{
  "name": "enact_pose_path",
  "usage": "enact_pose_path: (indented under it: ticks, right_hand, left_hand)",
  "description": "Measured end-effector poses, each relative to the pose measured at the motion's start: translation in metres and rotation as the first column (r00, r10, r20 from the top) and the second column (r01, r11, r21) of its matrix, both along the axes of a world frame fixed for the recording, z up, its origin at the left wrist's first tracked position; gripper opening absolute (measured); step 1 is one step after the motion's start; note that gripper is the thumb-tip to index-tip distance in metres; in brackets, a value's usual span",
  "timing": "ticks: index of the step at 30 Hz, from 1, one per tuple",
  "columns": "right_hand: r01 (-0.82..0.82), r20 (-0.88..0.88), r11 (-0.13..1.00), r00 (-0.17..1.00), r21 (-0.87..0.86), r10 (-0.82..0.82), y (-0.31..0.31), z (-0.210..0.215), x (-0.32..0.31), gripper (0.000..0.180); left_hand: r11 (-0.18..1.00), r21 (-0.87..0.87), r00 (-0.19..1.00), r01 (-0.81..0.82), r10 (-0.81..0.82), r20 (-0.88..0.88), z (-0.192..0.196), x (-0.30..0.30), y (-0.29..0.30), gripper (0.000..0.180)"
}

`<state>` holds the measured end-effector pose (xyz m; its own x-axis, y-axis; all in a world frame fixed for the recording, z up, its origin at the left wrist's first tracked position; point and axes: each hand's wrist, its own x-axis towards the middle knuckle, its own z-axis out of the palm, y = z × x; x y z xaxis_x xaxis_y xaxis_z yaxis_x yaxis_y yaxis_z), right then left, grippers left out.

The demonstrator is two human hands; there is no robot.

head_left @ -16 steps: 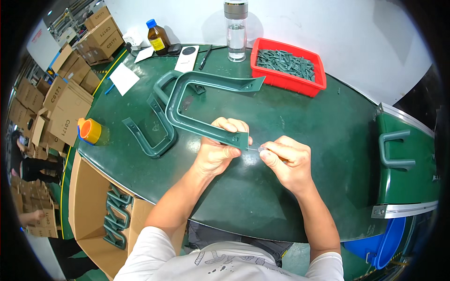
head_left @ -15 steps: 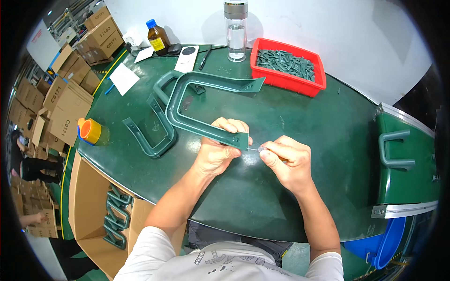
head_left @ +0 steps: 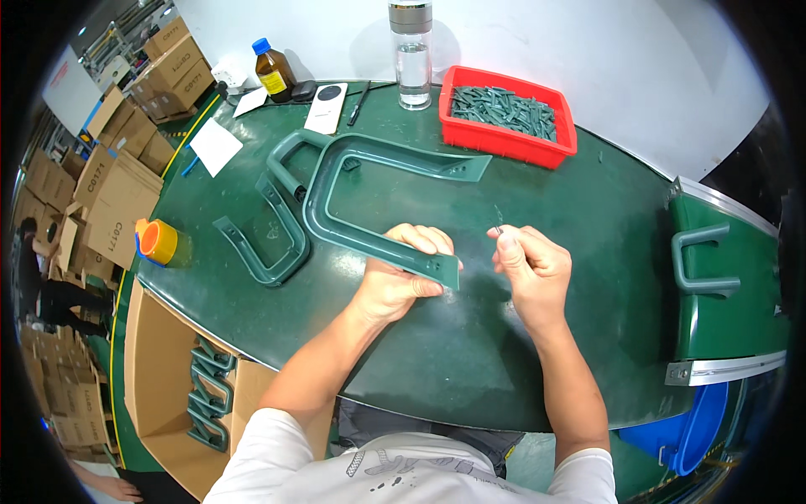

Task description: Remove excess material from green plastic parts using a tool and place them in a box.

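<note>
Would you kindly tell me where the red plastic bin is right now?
In the head view, the red plastic bin stands right of centre, near the far edge of the green table, just right of the clear bottle and beyond the right hand.

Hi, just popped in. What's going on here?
A person at a green table is holding a green U-shaped part near one end in the left hand. The right hand, apart from it, pinches something thin, too small to identify. A red tray of small green pieces stands beyond the hands.
</note>
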<state>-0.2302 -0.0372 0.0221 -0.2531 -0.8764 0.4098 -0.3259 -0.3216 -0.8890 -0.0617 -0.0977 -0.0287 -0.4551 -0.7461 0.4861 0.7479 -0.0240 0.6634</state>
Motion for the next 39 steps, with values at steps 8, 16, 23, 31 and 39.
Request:
enact_pose_path:
  ticks: [8, 16, 23, 31, 39]
  right_hand:
    - [-0.408, 0.098, 0.838, 0.911, 0.363, 0.402, 0.005, 0.006, 0.004, 0.040]
    - [-0.456, 0.133, 0.807, 0.888, 0.374, 0.440, 0.005, 0.003, 0.002, 0.044]
    - [-0.528, 0.093, 0.768, 0.840, 0.363, 0.534, 0.006, 0.005, 0.002, 0.044]
    - [-0.599, -0.191, 0.726, 0.712, 0.337, 0.676, 0.009, -0.005, 0.014, 0.040]
    - [-0.155, 0.338, 0.954, 0.939, 0.257, 0.061, -0.003, 0.005, 0.001, 0.023]
  left_hand:
    - [1.000, 0.003, 1.000, 0.024, -0.024, 0.003, 0.000, 0.008, -0.010, 0.041]
    - [0.998, -0.032, 0.999, 0.047, -0.048, -0.003, 0.000, 0.008, -0.010, 0.042]
    - [0.999, -0.043, 1.000, 0.013, -0.014, -0.009, -0.003, 0.009, -0.014, 0.041]
    - [0.990, 0.119, 0.997, -0.078, 0.076, 0.027, 0.000, 0.012, -0.012, 0.039]
    - [0.946, -0.251, 0.940, -0.207, 0.263, 0.217, -0.002, 0.007, -0.005, 0.040]
